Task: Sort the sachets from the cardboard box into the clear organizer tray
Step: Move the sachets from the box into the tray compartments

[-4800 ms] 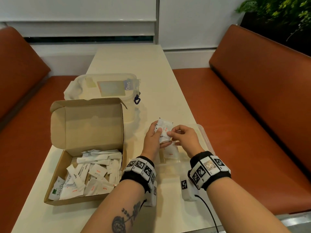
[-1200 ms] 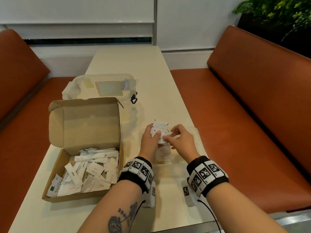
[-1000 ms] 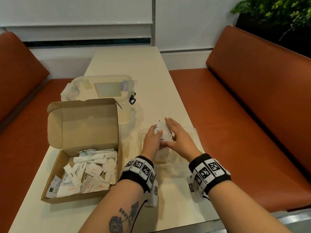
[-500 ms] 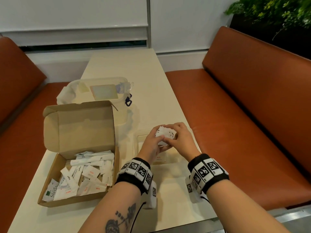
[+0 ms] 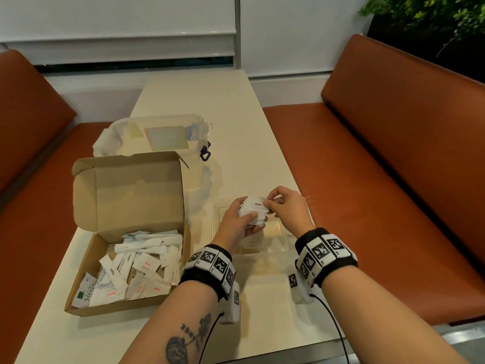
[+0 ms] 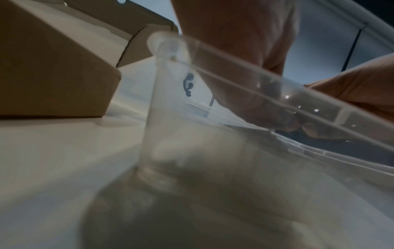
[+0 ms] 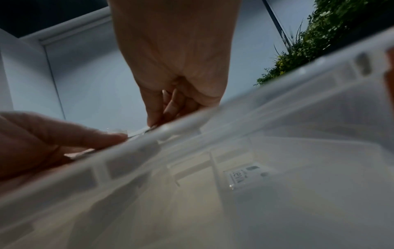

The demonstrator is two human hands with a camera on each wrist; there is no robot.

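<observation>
My left hand (image 5: 242, 219) grips a small stack of white sachets (image 5: 253, 210) just above the clear organizer tray (image 5: 284, 233). The top sachet reads "Pepper". My right hand (image 5: 282, 206) pinches the right edge of that top sachet. A sachet with red print (image 5: 252, 243) lies in a tray compartment below my left hand. The open cardboard box (image 5: 131, 232) sits to the left with several loose white sachets (image 5: 139, 269) inside. In the wrist views I see the tray rim (image 6: 255, 87), my right hand's thumb and fingers (image 7: 155, 116) pinching, and a printed sachet (image 7: 236, 176) inside the tray.
A lidded clear plastic container (image 5: 157, 137) stands behind the box on the cream table (image 5: 215, 101). Orange bench seats (image 5: 367, 179) flank the table on both sides. The box lid (image 5: 128, 190) stands upright. Cables run from my wristbands off the table's near edge.
The stack in my left hand has tilted flatter and lifted slightly. My right hand went from lying flat over the stack to pinching the top sachet's edge.
</observation>
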